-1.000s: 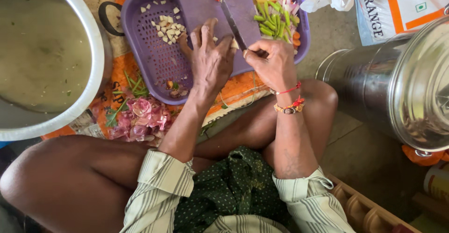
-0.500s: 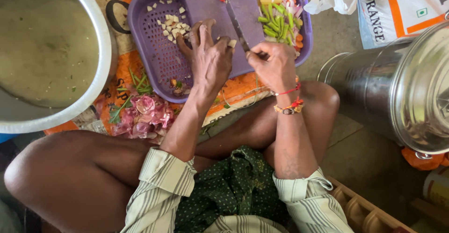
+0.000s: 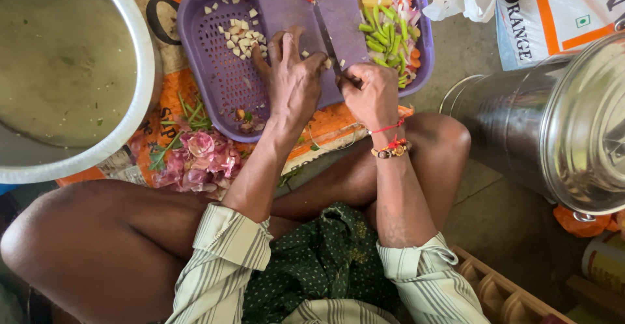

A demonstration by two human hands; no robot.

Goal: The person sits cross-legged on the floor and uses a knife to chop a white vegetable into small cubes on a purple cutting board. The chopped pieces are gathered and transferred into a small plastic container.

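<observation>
Knife (image 3: 324,32): lies blade-flat on the purple chopping board (image 3: 338,12), at the far centre of the scene; handle end enclosed by the right hand.
Steel pot (image 3: 71,77): far left, largest container; filled with a murky greenish-brown liquid carrying a few green flecks.
Steel drum (image 3: 553,116): right side, lying with its lid facing the camera; contents hidden.
Purple perforated tray (image 3: 221,70): far centre, resting on printed orange sacking (image 3: 325,125); holds the chopping board and loose vegetables.
Tray, left part: small pale diced pieces (image 3: 244,36) scattered on the perforated floor; a few scraps at the near edge.
Tray, right part: green bean lengths (image 3: 384,38), onion rings and orange slices heaped beside the board.
Onion skins (image 3: 202,161): pink pile on the sacking, near left of the tray, with green stalks just beside it.
Left hand (image 3: 293,80): fingers spread, palm down, pressing on the board; grasps nothing visible.
Right hand (image 3: 371,93): fingers curled fully closed around the knife handle.
</observation>
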